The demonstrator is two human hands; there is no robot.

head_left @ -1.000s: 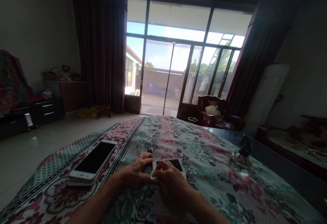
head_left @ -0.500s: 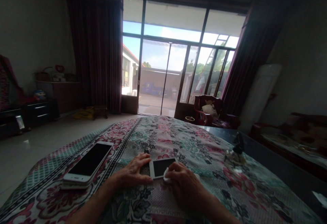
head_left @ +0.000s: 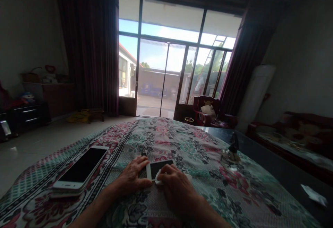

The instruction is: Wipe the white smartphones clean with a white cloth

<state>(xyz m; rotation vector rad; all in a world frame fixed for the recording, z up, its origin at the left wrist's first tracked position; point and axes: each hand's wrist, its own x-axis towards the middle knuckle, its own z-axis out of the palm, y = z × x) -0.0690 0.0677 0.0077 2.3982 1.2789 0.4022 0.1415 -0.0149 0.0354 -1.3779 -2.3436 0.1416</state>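
My right hand (head_left: 176, 183) keeps its grip closed on a crumpled white tissue (head_left: 158, 178), low on the small phone (head_left: 158, 166) that lies flat on the patterned cloth (head_left: 145, 140). My left hand is open (head_left: 131, 174), fingers spread, fingertips and thumb at the phone's left edge. To wipe well, I judge, I should press lightly, keep the wad flat, brace the edge against sliding on the soft fabric, and work into the corners. Half a second ago the tissue was nearer the phone's right end; now it sits close to my left thumb. Beyond, the bigger phone (head_left: 81, 169) lies at left as before, and the bottle (head_left: 232, 151) still stands at right.
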